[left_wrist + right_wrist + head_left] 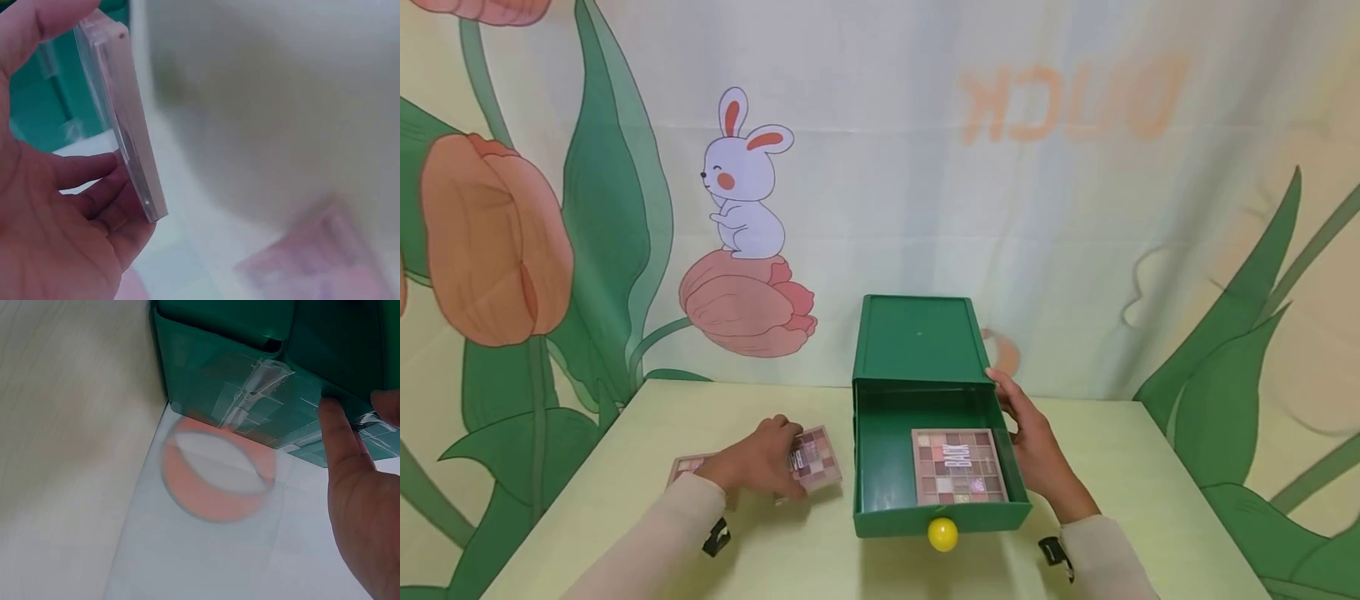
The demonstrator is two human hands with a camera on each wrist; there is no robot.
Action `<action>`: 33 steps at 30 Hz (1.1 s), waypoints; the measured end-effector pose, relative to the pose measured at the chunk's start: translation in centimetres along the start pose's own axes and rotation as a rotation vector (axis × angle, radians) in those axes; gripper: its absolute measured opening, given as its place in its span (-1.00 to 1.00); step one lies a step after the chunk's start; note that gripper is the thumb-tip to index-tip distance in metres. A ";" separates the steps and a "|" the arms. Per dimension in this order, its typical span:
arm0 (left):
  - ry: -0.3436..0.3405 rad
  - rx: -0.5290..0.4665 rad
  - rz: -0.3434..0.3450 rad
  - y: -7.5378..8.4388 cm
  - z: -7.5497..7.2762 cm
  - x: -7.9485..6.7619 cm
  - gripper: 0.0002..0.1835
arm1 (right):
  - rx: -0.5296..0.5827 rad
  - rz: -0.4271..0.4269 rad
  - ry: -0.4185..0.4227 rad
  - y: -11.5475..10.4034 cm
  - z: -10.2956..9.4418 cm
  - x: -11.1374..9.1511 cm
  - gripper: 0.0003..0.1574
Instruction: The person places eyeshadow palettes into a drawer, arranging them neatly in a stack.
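Held palette [817,460]: We saw it in the left hand [760,458], to the left of the green box [921,337]; whether it touched the table [805,542] we could not tell.
Left grip: The thumb and fingers pinched it across opposite edges.
Handling: We judged it light, stiff and rather slippery over its clear face, its colour squares probably fragile; the rims seemed our safest hold.
Right hand [1037,450]: We saw its fingers laid against the box's taped side, well apart from the left hand.
Drawer [883,522]: It stood pulled out between the hands, yellow knob [943,534] foremost, a BACK palette [961,467] lying inside nearer the right hand.
Third palette [688,465]: It lay partly hidden by the left wrist.
Surface: We saw a pale, smooth-looking tabletop beneath both hands.
Room: Beyond the hands hung a backdrop [880,183] with tulips [497,242], a rabbit [743,221] and mirrored lettering [1045,104].
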State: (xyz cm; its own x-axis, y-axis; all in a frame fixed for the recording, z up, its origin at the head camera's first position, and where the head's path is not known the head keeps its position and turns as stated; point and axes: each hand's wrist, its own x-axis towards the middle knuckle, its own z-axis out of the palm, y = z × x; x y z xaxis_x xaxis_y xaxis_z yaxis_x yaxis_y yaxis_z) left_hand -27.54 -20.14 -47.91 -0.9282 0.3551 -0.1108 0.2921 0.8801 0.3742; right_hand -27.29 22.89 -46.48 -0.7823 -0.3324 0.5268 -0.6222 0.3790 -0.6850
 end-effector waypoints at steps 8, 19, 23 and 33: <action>0.023 -0.037 -0.068 -0.6 -4.1 -1.2 0.13 | 0.010 0.000 -0.007 0.2 0.0 0.2 0.22; 0.041 -0.036 -0.034 -0.7 -8.2 -3.3 0.11 | -0.001 0.009 -0.001 0.1 0.0 0.5 0.23; 0.058 -0.019 0.000 -0.1 -9.6 -4.0 0.13 | -0.006 0.021 0.000 0.2 0.0 0.4 0.23; 0.076 -0.030 0.073 2.7 -12.2 -5.2 0.10 | -0.008 0.039 0.000 0.2 0.1 0.0 0.25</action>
State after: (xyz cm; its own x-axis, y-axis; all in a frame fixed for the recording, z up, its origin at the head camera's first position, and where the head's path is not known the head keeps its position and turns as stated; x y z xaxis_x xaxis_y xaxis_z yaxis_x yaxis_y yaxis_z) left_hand -24.72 -23.42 -35.09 -0.9198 0.3923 -0.0121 0.3540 0.8425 0.4060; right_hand -27.42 22.89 -46.64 -0.8058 -0.3169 0.5002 -0.5917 0.3984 -0.7008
